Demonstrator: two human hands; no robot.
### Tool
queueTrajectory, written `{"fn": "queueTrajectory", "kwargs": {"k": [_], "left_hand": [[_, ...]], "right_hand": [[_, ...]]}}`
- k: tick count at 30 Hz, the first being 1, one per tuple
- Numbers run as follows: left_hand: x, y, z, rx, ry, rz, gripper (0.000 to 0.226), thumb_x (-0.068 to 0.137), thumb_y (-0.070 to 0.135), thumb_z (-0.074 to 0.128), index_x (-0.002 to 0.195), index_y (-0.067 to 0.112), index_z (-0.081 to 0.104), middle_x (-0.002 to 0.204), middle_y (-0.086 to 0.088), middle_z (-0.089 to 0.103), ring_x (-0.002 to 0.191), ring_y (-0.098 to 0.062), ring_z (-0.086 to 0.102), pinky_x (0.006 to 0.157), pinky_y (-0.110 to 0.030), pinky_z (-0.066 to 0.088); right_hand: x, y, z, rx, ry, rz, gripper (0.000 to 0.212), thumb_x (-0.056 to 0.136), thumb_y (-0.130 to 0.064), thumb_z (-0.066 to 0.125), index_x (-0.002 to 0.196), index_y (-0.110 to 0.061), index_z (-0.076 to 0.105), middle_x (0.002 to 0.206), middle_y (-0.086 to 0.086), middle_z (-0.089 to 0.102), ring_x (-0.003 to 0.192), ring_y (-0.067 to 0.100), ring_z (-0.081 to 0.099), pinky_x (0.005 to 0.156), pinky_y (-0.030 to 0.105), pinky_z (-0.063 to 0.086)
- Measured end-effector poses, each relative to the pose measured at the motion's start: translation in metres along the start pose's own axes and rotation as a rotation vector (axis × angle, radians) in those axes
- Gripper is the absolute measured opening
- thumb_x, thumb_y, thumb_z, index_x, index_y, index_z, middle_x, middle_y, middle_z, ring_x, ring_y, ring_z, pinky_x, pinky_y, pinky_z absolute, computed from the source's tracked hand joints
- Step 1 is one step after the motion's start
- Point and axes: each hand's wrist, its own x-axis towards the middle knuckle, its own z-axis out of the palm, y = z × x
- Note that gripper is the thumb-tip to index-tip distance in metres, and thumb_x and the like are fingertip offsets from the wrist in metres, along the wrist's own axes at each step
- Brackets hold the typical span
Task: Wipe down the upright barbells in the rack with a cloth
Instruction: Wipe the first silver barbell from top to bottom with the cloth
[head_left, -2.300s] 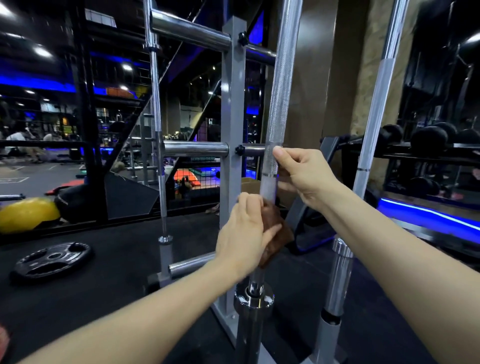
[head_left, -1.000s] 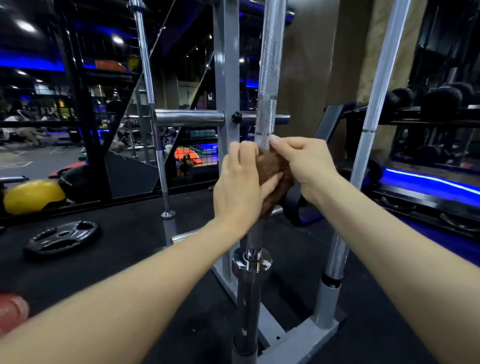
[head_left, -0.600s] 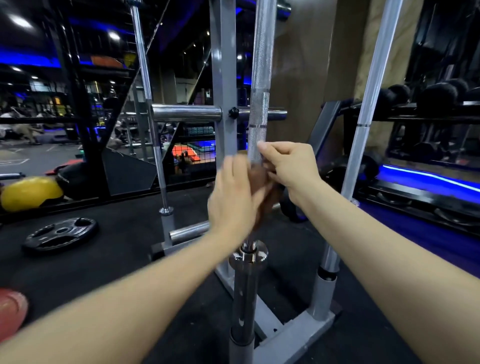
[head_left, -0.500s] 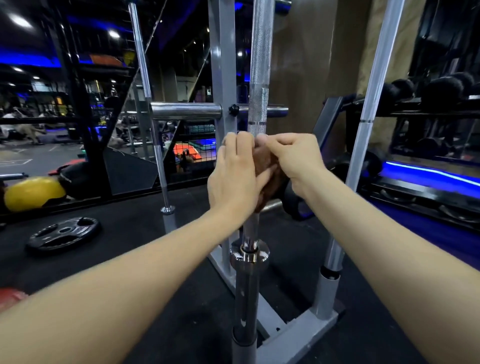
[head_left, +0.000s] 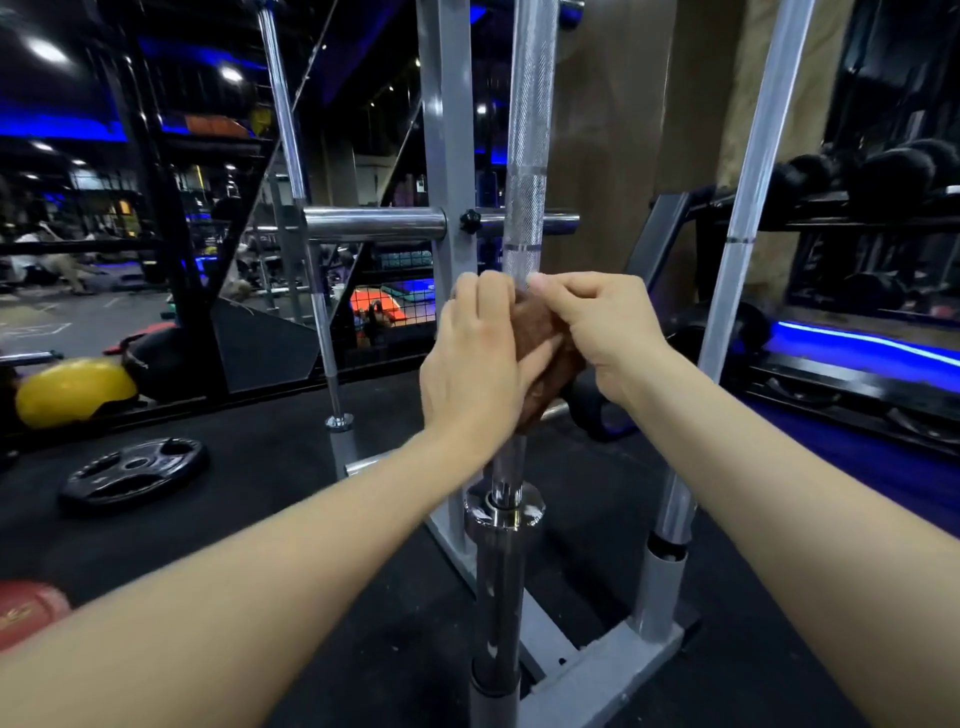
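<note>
Flooring (head_left: 270, 525) is black rubber matting, matte and lightly scuffed, running from the near edge of view back to a dark partition. Grey steel rack (head_left: 444, 156) stands on it on a flat base with vertical sleeves. Three barbells stand upright in the rack: centre barbell (head_left: 524, 156) nearest the camera, right barbell (head_left: 748, 208) leaning slightly, and left barbell (head_left: 291, 156) further back. A horizontal chrome peg (head_left: 374, 224) projects from the rack post.

Brown cloth (head_left: 540, 338) is wrapped round the centre barbell just below its knurled section and above the chrome collar. Left hand (head_left: 472, 364) grips the cloth against the shaft, fingers curled round it from the left. Right hand (head_left: 602, 332) pinches the upper edge of the cloth at the bar, fingertips bent inward and touching the shaft.

Surroundings:
- Black weight plate (head_left: 135, 473) lies flat on the matting, left of the rack.
- Yellow ball (head_left: 72, 389) rests against the partition, far left.
- Red ball (head_left: 26, 613) sits at the lower left edge, partly cut off.
- Dumbbell rack (head_left: 883, 208) with dark round weights stands at right, above a blue light strip (head_left: 872, 343).
- Ceiling is dark with spot lamps and blue accent lighting.
</note>
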Motion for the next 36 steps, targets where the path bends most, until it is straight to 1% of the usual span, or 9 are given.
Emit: {"fn": "queueTrajectory", "kwargs": {"k": [4,9,14,17,21,25,28,31,36], "left_hand": [[-0.036,-0.017,0.017,-0.045,-0.058,0.007,0.039,0.080,0.042,0.060,0.096,0.023,0.031,0.101,-0.002,0.040,0.091,-0.023,0.048,0.056,-0.035,0.038],[-0.073,-0.031,0.022,-0.033,-0.267,-0.075,0.036,0.085,0.043,0.061,0.099,0.018,0.038,0.101,0.005,0.035,0.096,-0.018,0.047,0.066,-0.032,0.040],[0.000,-0.013,-0.003,-0.207,-0.058,-0.026,0.042,0.082,0.039,0.067,0.094,0.020,0.032,0.098,0.002,0.035,0.088,-0.019,0.044,0.067,-0.036,0.039],[0.015,-0.011,-0.004,-0.199,-0.062,0.027,0.044,0.080,0.038,0.069,0.097,0.016,0.036,0.100,0.000,0.034,0.090,-0.021,0.045,0.069,-0.035,0.040],[-0.047,-0.032,0.017,-0.222,-0.230,-0.070,0.045,0.080,0.038,0.070,0.096,0.018,0.033,0.100,0.001,0.034,0.093,-0.024,0.047,0.076,-0.043,0.044],[-0.071,-0.035,0.018,-0.190,-0.354,-0.153,0.044,0.083,0.038,0.068,0.094,0.021,0.029,0.100,0.003,0.034,0.096,-0.023,0.048,0.079,-0.043,0.044],[-0.049,-0.025,0.007,-0.264,-0.261,-0.139,0.042,0.082,0.036,0.070,0.092,0.020,0.033,0.098,0.002,0.039,0.091,-0.022,0.048,0.076,-0.043,0.045],[-0.019,-0.018,0.004,-0.289,-0.117,-0.092,0.045,0.080,0.036,0.071,0.092,0.022,0.030,0.099,0.001,0.038,0.090,-0.021,0.047,0.072,-0.038,0.042],[-0.072,-0.033,0.019,-0.222,-0.287,-0.134,0.043,0.081,0.038,0.069,0.097,0.018,0.034,0.102,0.000,0.037,0.094,-0.021,0.048,0.077,-0.040,0.047]], "right_hand": [[0.000,0.007,0.000,0.036,-0.006,0.032,0.016,0.087,-0.023,0.068,0.072,-0.022,0.070,0.065,-0.004,0.062,0.060,0.004,0.055,0.056,0.015,0.047],[-0.010,0.011,0.003,0.017,0.009,0.046,0.018,0.088,-0.020,0.068,0.071,-0.023,0.069,0.070,0.004,0.060,0.066,0.009,0.052,0.058,0.016,0.049],[-0.002,-0.003,0.012,-0.068,0.034,-0.035,0.024,0.085,-0.028,0.071,0.065,-0.015,0.071,0.068,0.009,0.061,0.067,0.016,0.052,0.066,0.034,0.048],[0.011,-0.016,0.010,-0.074,0.042,-0.054,0.032,0.087,-0.031,0.069,0.065,-0.008,0.064,0.062,0.009,0.046,0.062,0.018,0.040,0.056,0.028,0.035],[0.014,-0.006,0.008,-0.098,0.037,-0.028,0.031,0.085,-0.037,0.069,0.063,-0.016,0.070,0.062,0.001,0.056,0.064,0.017,0.049,0.071,0.040,0.053],[0.011,-0.003,0.010,-0.142,0.092,-0.048,0.031,0.085,-0.040,0.068,0.059,-0.024,0.071,0.065,-0.001,0.065,0.069,0.016,0.058,0.084,0.051,0.055],[0.008,0.002,0.013,-0.176,0.115,-0.081,0.025,0.086,-0.040,0.067,0.064,-0.028,0.071,0.059,-0.016,0.062,0.070,0.011,0.058,0.084,0.048,0.055],[0.003,0.010,0.013,-0.155,0.099,-0.089,0.025,0.087,-0.037,0.067,0.064,-0.027,0.069,0.046,-0.018,0.051,0.060,0.009,0.049,0.070,0.039,0.049],[-0.011,0.032,0.011,-0.127,0.055,-0.055,0.012,0.088,-0.033,0.066,0.088,-0.025,0.075,0.077,-0.008,0.069,0.081,0.011,0.063,0.087,0.047,0.054]]}}
